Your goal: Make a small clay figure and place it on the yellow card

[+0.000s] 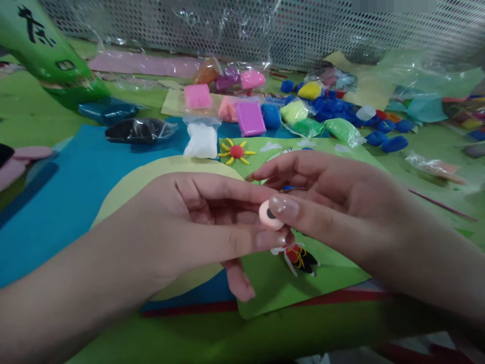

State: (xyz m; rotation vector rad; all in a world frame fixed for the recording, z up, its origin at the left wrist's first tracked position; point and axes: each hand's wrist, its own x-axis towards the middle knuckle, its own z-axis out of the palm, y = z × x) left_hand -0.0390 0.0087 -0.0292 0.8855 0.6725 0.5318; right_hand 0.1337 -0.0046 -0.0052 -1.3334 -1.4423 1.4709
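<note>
Between the fingertips of my left hand [212, 222] is a small ball of pale pink clay [268, 217] with a black spot on its front. The thumb of my right hand [333, 197] presses on that black spot, and its other fingers curl behind. Below both hands lies a green sheet [333, 263] with clay shapes on it. One is a sun [237, 151] with a red centre and yellow rays; another is a red, black and white clay figure [297, 257], partly covered by my fingers. My hands hide the middle of the sheet.
A blue sheet [49, 202] with a pale yellow round piece [132, 187] lies left. Behind are bagged clays, including white [202, 140], black [131, 131] and purple [250, 119]. A green bottle [56, 60] stands far left. Several blue clay lumps [333, 107] lie back right.
</note>
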